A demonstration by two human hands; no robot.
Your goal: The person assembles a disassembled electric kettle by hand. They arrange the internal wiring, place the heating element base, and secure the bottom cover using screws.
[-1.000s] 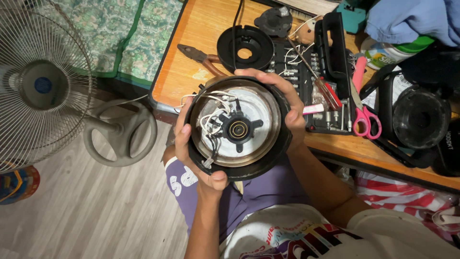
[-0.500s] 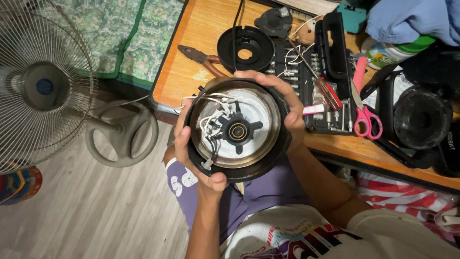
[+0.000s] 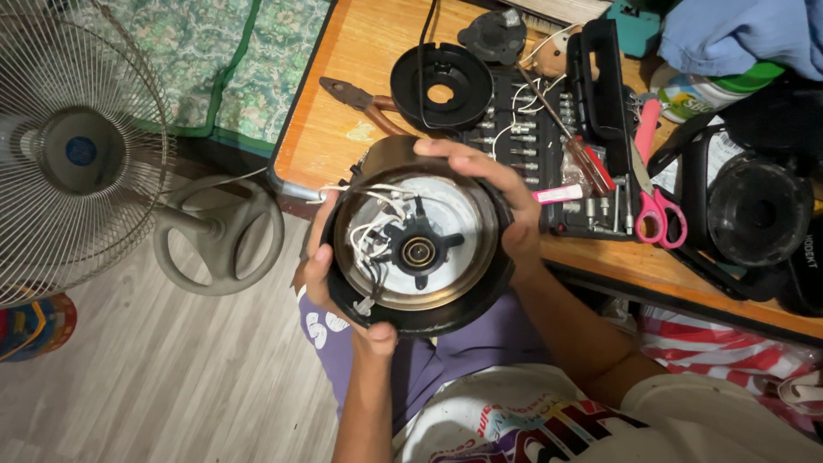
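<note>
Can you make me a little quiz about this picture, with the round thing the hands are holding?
1. True or false: both hands hold the round appliance base.
2. What colour are the scissors' handles? A green, B pink, C yellow.
3. What stands on the floor at the left?

Key:
1. True: left hand and right hand grip its rim.
2. B.
3. A fan.

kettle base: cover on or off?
Off. The kettle, held by the left hand and right hand, shows bare white wires and its central connector.
</note>
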